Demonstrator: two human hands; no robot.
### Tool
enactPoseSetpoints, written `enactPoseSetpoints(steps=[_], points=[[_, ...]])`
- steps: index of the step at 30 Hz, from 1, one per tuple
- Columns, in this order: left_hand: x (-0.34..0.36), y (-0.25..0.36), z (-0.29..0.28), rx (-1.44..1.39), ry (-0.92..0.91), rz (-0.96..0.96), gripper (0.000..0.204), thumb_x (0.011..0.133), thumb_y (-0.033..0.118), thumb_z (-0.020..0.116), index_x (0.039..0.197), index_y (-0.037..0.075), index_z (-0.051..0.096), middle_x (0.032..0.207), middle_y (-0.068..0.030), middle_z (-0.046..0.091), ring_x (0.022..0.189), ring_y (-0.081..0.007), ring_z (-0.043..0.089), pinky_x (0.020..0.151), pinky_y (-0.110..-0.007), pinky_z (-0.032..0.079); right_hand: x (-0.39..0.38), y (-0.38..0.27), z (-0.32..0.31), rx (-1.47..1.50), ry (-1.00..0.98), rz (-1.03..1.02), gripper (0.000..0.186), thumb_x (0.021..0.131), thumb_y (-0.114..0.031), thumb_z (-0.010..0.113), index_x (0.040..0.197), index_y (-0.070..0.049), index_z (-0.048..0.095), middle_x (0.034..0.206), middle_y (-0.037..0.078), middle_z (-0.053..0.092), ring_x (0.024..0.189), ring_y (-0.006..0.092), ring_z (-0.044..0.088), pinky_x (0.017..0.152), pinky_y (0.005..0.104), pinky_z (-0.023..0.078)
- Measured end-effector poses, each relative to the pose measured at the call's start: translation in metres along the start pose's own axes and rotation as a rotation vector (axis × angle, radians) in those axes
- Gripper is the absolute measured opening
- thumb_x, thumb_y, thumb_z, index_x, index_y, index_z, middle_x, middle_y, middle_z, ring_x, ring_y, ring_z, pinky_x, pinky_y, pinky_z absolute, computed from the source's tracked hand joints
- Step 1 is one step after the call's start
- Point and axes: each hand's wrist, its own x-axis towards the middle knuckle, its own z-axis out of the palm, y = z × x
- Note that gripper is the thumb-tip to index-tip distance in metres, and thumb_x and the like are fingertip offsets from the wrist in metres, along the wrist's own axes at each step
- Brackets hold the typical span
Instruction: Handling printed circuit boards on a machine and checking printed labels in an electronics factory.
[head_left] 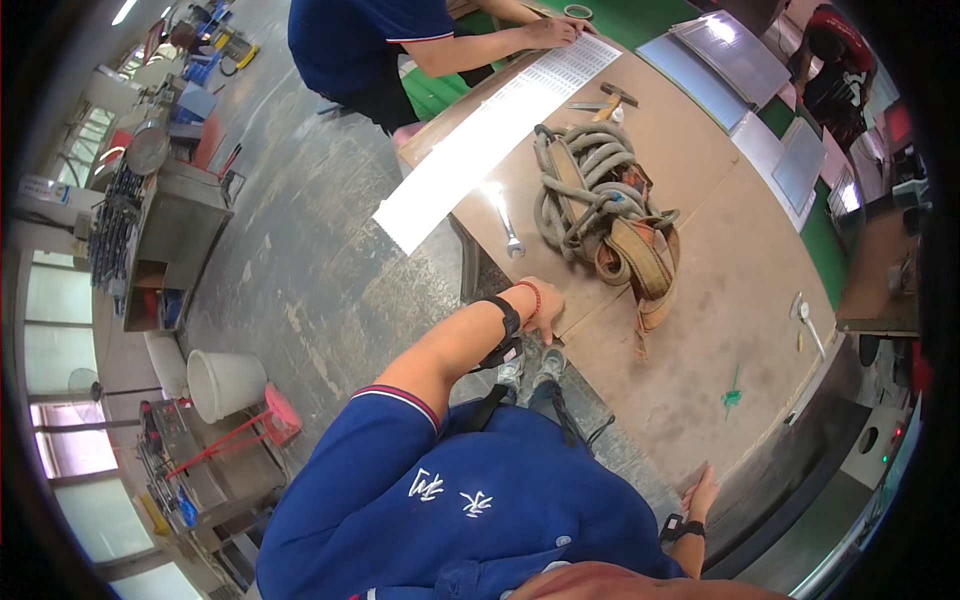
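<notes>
Tabletop (730, 270) is lying beneath the strap bundle (598, 200), while my left hand (541, 306), near the bundle, and right hand (703, 492), farther from it toward me, are resting part-curled at the edges, presumably for support, toolless, with how tight a grip I cannot tell.

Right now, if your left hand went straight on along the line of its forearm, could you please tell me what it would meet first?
The left hand would probably meet the rolled tan strap at the near side of the grey rope bundle, though depth is unclear from this single view.
</notes>
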Motion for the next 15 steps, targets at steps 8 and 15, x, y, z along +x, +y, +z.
enactPoseSetpoints(steps=[8, 15], points=[[-0.014, 0.006, -0.005, 0.029, 0.022, 0.048, 0.044, 0.070, 0.042, 0.068, 0.065, -0.002, 0.067, 0.061, -0.0086, 0.064, 0.056, -0.0194, 0.064, 0.053, -0.029, 0.052, -0.004, 0.001, 0.000, -0.029, 0.031, -0.048, 0.074, 0.087, -0.058, 0.035, 0.042, 0.001, 0.043, 0.034, 0.010, 0.040, 0.024, 0.0197, 0.040, 0.023, 0.0285, 0.031], [-0.006, 0.004, -0.002, 0.010, 0.000, 0.033, 0.045, 0.070, 0.043, 0.068, 0.064, -0.002, 0.066, 0.061, -0.0092, 0.064, 0.055, -0.0198, 0.063, 0.053, -0.029, 0.052, -0.002, 0.004, -0.002, -0.014, 0.037, -0.033, 0.074, 0.087, -0.058, 0.035, 0.040, -0.001, 0.041, 0.033, 0.009, 0.039, 0.022, 0.0193, 0.038, 0.022, 0.0287, 0.029]])
